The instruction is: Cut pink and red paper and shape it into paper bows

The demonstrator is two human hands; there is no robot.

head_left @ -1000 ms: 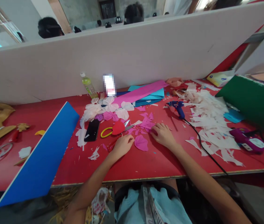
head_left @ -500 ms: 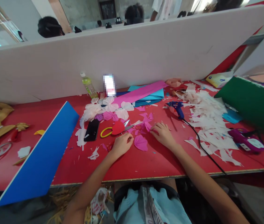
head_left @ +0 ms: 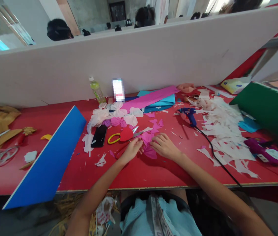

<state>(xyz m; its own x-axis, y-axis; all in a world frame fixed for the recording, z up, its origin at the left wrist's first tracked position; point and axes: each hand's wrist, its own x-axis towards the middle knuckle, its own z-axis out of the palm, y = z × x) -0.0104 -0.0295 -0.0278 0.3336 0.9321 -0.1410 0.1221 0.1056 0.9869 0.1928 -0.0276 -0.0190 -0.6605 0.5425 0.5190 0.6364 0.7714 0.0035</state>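
My left hand (head_left: pixel 133 150) and my right hand (head_left: pixel 165 146) are close together above the red table, fingers pinched on a piece of pink crepe paper (head_left: pixel 147 138) between them. Just below it lies a scallop-edged pink paper petal (head_left: pixel 151 153), partly covered by my fingers. Beyond my left hand are yellow-handled scissors (head_left: pixel 113 139) with a red round piece (head_left: pixel 126 134) over their middle. More pink scraps (head_left: pixel 157 125) lie past my fingertips. White paper flowers (head_left: pixel 118 109) and a pink flower (head_left: pixel 118 122) are grouped farther back.
A blue board (head_left: pixel 52 164) leans at left, a green board (head_left: pixel 264 108) at right. The blue glue gun (head_left: pixel 190 116) trails a black cord near my right forearm. White paper strips (head_left: pixel 227 131), a black phone (head_left: pixel 99 136) and a bottle (head_left: pixel 96 90) are around.
Both hands have come closer together, and a pink paper piece is now held between them. My right hand has moved left and slightly nearer. The view has shifted a little.
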